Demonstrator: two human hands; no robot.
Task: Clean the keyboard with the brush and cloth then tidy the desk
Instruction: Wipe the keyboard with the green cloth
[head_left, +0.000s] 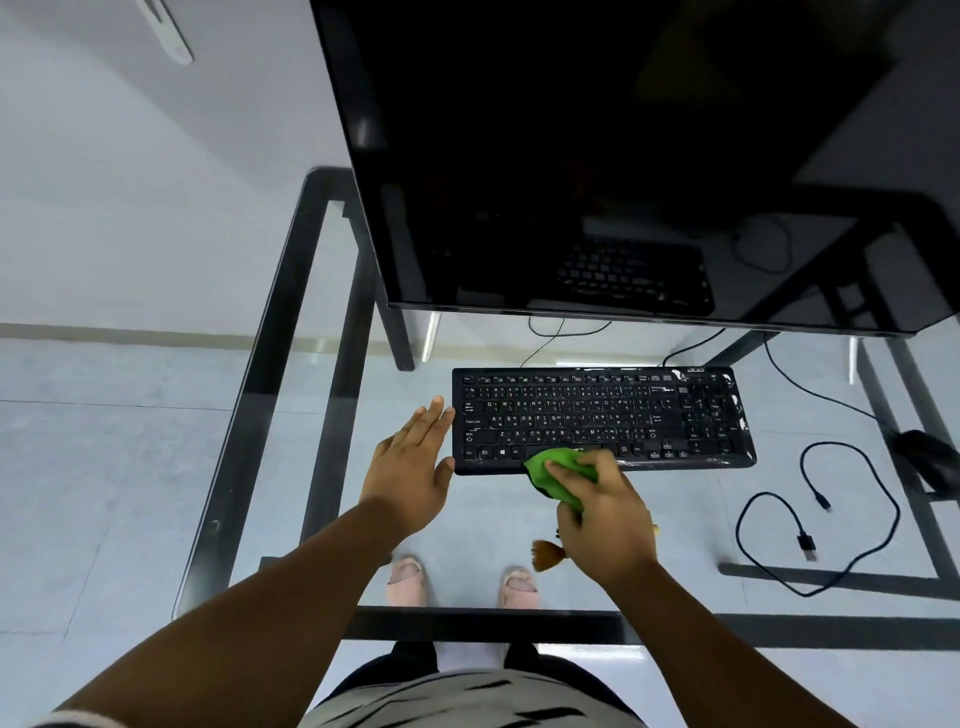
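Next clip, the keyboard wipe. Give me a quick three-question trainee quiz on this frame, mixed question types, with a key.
1. True or false: the right hand holds the green cloth against the front edge of the keyboard.
2. Where is the left hand? A) gripping the brush B) open, at the keyboard's left end C) on the monitor
3. Fill in: the brush lies on the glass desk, partly hidden under the ____ hand.

Key:
1. True.
2. B; its fingers are straight, beside the keyboard's left edge.
3. Right; only the bristles show clearly.
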